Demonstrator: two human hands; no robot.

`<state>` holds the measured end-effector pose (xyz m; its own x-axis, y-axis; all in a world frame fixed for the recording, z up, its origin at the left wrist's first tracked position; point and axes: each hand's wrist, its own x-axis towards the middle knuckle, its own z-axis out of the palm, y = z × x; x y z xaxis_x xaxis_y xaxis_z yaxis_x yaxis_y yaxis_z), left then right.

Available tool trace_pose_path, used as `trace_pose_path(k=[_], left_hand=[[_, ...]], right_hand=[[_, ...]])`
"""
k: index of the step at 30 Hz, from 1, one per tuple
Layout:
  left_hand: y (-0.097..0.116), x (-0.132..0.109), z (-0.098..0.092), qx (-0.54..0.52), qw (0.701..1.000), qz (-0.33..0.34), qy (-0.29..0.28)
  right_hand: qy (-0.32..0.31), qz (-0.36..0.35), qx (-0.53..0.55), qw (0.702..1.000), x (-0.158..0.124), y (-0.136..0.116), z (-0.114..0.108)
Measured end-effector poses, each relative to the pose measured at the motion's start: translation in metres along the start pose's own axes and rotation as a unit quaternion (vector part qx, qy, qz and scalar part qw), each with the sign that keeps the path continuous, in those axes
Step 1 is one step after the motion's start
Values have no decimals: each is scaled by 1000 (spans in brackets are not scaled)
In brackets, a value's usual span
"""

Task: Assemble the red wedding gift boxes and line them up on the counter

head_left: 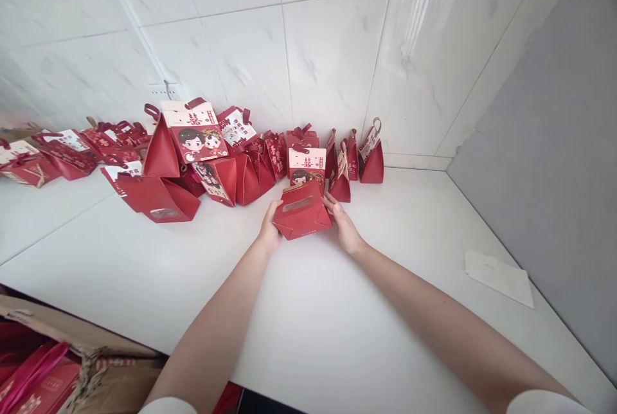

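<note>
In the head view, the left hand (272, 227) and right hand (343, 224) hold a red box (303, 216) between them, just before a row of other boxes (195, 137); whether it touches the bench (308, 317) I cannot tell. The left fingers grip its left end; the right fingers, nearly straight, press its right side. Paper (499, 278) lies on the bench at right.
</note>
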<state>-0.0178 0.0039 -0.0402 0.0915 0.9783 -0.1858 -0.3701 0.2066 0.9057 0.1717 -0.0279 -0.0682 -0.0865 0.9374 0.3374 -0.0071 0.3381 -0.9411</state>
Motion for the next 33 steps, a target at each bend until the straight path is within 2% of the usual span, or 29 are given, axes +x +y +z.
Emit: trace_pose_path(k=[4, 7, 10, 14, 18, 23, 28, 30, 33], left_hand=[[8, 0, -1, -26, 999, -11, 19], [12, -2, -3, -16, 999, -16, 26], [12, -3, -2, -3, 999, -1, 37], [5, -6, 8, 9, 999, 3, 53], [-2, -11, 21, 24, 998, -48, 34], [-3, -15, 29, 29, 996, -83, 32], [10, -17, 26, 58, 993, -97, -34], [21, -19, 21, 77, 993, -55, -72], [37, -18, 8, 84, 987, 71, -119]], right_hand=[[20, -91, -101, 991, -4, -6, 2], [47, -168, -178, 969, -5, -12, 5], [25, -221, -215, 951, -7, -17, 9], [1, -194, -191, 962, -7, -18, 13], [34, -136, -148, 979, -7, -17, 14], [52, -121, -127, 983, -6, -17, 13], [70, -107, -103, 986, -5, -18, 13], [68, -110, -101, 987, -5, -17, 13], [18, -112, -85, 990, -5, -13, 11]])
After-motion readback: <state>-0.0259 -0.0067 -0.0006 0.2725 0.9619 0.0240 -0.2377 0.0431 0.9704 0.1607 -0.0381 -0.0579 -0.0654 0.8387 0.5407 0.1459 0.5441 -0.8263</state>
